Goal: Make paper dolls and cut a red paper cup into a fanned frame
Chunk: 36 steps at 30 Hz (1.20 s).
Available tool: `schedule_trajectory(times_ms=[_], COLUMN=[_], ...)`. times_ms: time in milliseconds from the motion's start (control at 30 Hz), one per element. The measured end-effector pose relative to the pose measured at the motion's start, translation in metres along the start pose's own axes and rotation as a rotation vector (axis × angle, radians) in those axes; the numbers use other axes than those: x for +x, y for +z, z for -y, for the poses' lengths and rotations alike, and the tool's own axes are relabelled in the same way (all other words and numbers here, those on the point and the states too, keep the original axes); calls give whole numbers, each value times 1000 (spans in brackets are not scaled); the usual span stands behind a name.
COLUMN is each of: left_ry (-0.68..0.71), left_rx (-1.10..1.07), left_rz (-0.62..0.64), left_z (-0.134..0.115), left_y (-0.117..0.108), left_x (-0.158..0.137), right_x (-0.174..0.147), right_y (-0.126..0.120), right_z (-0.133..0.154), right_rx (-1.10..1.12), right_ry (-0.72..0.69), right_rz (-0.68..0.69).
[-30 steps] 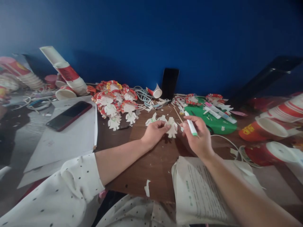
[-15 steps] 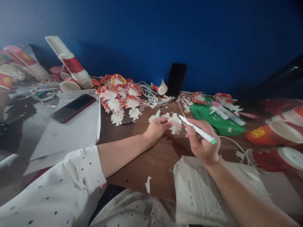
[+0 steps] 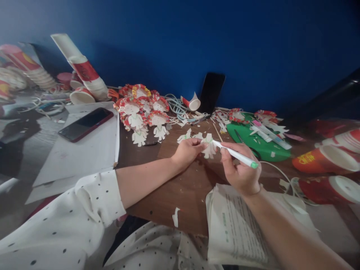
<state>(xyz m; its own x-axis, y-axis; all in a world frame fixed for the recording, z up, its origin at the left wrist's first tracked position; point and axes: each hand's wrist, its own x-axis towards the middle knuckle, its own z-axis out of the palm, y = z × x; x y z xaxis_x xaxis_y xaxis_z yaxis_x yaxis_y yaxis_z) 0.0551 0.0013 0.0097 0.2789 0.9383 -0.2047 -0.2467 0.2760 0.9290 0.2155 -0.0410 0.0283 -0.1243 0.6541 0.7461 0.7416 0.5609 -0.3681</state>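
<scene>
Between the thumb and fingers of my left hand (image 3: 188,153) is a small white paper cutout (image 3: 209,149) shaped like a doll's body, with green marks near its top. My right hand (image 3: 241,168) grips a white marker pen (image 3: 237,154) with a green end, its tip at the cutout's upper right edge. Just behind my left fingers, another paper body cutout (image 3: 184,135) with green marks lies on the brown table (image 3: 180,191). To the left sits a cluster of paper dolls (image 3: 142,112) with red and yellow frilled hair.
A phone (image 3: 86,124) rests on a white box lid (image 3: 67,159) at left. Another phone (image 3: 211,92) leans against the blue wall. Green paper (image 3: 270,149) with pens lies at right, beside several paper cups (image 3: 323,159). A tissue packet (image 3: 233,225) is under my right forearm.
The pen tip has moved slightly left and down onto the cutout's edge. My left hand keeps its hold on the cutout. The camera view has shifted a little.
</scene>
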Motion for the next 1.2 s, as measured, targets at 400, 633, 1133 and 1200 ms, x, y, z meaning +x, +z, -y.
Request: schedule_trajectory(times_ms=[400, 633, 1133, 1200], left_ry=[4, 40, 37, 42], left_rx=[-28, -9, 39, 43], left_rz=[9, 20, -15, -13], left_z=[-1, 3, 3, 4], left_y=[3, 1, 0, -1], left_x=[-2, 0, 1, 2], right_x=[1, 1, 2, 1], right_y=[1, 3, -2, -2], right_z=[-1, -3, -1, -2], right_rx=[-17, -23, 39, 40], right_ry=[-48, -62, -18, -26], right_rz=[18, 3, -69, -62])
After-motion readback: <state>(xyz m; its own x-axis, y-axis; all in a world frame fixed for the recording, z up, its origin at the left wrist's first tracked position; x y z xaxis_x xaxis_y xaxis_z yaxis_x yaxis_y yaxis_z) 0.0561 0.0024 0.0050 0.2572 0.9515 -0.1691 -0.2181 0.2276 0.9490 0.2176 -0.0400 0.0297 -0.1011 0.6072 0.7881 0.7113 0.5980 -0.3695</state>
